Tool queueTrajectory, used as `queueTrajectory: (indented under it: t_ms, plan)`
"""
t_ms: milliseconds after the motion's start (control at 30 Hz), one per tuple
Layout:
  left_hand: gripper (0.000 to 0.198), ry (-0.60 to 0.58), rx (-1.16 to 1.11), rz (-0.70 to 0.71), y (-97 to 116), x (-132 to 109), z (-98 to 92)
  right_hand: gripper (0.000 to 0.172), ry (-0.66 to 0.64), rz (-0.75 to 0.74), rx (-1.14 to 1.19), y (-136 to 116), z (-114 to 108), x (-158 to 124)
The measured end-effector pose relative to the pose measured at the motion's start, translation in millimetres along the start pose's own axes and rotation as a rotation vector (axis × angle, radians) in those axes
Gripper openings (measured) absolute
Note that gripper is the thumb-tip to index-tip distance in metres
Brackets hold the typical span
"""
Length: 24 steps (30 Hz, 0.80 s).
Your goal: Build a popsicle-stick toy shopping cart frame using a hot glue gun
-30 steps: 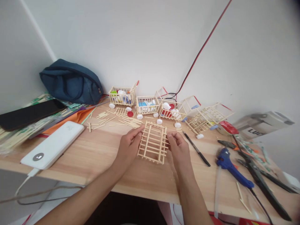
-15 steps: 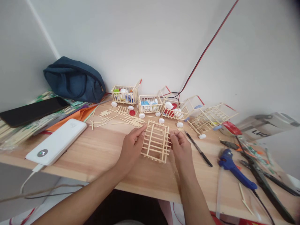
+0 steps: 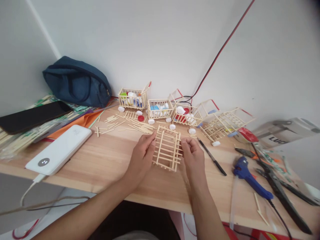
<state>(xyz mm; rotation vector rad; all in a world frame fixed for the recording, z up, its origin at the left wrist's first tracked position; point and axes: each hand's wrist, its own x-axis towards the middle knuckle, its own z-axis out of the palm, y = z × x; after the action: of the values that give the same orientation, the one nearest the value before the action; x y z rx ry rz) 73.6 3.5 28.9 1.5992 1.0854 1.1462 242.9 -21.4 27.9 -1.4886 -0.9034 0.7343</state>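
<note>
A small open frame of thin wooden sticks [image 3: 168, 147], shaped like a cart basket, is held just above the wooden desk [image 3: 105, 160] between both hands. My left hand [image 3: 140, 158] pinches its left side with curled fingers. My right hand [image 3: 193, 156] grips its right side the same way. Behind it lie loose wooden sticks [image 3: 130, 125] and a row of finished stick carts [image 3: 158, 108] with bottle-cap wheels, some holding coloured caps.
A white power bank [image 3: 58, 150] with its cable and a black phone [image 3: 31, 116] lie at left, a dark blue bag [image 3: 75, 82] behind. At right are a black pen [image 3: 212, 157], a blue glue gun [image 3: 251, 181], black pliers [image 3: 280, 193] and a red-black wire [image 3: 220, 53] on the wall.
Both hands have kept hold of the stick frame and tilted it slightly. The view has shifted a little; nothing else on the desk has moved.
</note>
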Motion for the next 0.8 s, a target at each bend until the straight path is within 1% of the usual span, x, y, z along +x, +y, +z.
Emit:
queueTrajectory:
  t_ms: [267, 433, 667, 800]
  plan:
    - [0.042, -0.008, 0.044, 0.035, -0.9, -1.0, 3.7, 0.026, -0.005, 0.002, 0.013, -4.3, 1.4, -1.9]
    - [0.042, -0.017, 0.049, 0.020, -1.0, -2.2, 3.1, 0.027, 0.003, 0.002, 0.009, -5.9, 1.4, -2.6]
    - [0.043, -0.032, 0.026, 0.007, -1.9, -11.2, -1.6, 0.027, 0.008, 0.017, 0.033, -4.3, 0.3, -0.8]
    - [0.042, -0.027, 0.006, -0.004, -1.6, -11.2, -1.9, 0.027, 0.008, 0.021, 0.049, -3.6, 1.4, -0.9]
